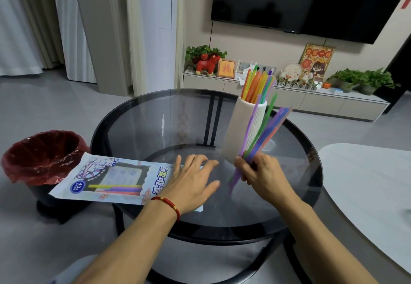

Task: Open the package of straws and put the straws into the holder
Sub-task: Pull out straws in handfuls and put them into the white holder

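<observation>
Right hand (pixel 255 172), just before the holder (pixel 244 132), grips a loose straw bundle (pixel 264 132) low (light, bendy, slippery); left hand (pixel 191 179) flat, released, pinning the package (pixel 106 179)

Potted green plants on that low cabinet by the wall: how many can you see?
3: one at the left end behind the red horse figure, two side by side at the right end.

Left hand (pixel 193 180) flat, palm down, fingers spread and pointing forward, forearm reaching in from lower left, red cord around the wrist. Right hand (pixel 260 173) raised a little, fingers curled into a closed grip, forearm stretching in from lower right.
</observation>
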Demonstrator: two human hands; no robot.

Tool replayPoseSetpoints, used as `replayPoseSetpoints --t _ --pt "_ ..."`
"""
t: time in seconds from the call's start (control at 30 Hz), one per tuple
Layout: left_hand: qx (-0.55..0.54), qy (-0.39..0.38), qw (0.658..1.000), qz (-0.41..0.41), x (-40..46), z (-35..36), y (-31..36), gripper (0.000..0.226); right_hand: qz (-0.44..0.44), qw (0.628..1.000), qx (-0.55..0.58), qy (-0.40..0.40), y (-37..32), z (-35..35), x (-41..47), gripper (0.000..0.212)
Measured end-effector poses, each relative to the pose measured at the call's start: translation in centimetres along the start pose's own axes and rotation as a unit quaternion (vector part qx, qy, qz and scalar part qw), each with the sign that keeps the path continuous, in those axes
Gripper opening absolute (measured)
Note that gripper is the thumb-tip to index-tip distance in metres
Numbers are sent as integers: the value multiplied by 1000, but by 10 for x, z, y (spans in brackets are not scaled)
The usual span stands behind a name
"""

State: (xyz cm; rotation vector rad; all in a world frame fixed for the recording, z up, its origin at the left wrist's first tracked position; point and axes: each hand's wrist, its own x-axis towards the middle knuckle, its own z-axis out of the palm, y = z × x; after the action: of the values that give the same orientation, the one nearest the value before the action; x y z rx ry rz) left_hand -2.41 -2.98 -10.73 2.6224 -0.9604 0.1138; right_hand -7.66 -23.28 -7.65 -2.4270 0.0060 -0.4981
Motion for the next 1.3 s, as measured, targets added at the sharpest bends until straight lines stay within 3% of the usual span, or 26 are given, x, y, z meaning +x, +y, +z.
replayPoseSetpoints --t 0.13,0.2,0.37,0.5,0.6,0.73,0.83,0.9,1.07,1.23,1.3 --pt "-57 33 996 52 7 -3 15 54 35 994 101 27 -2 -3 1 32" --pt "-86 30 994 66 10 -2 24 40 60 976 207 24 -7 -3 0 30" --pt "-116 4 993 12 10 1 33 15 99 933 344 29 -13 -16 2 17" --pt "-127 73 989 19 14 0 31 23 77 952 294 43 -20 -41 17 13" --pt "-129 121 984 -10 16 -1 23 44 41 950 285 122 -29 -73 43 10" --pt "-121 137 982 -46 13 -2 16 48 10 943 247 224 -44 -110 80 24" --pt "-114 138 983 -41 10 -3 13 47 -16 952 162 260 -58 -118 100 14" --pt "-117 136 983 -43 9 -3 12 47 -15 955 102 277 -64 -116 110 18" --pt "-123 135 982 -39 7 -4 11 48 3 970 -38 241 -75 -98 126 29" --pt "-139 138 980 -43 6 -3 10 48 53 975 -102 189 -82 -88 135 22" --pt "-138 140 980 -43 6 -2 8 48 68 978 -93 172 -84 -90 136 30"
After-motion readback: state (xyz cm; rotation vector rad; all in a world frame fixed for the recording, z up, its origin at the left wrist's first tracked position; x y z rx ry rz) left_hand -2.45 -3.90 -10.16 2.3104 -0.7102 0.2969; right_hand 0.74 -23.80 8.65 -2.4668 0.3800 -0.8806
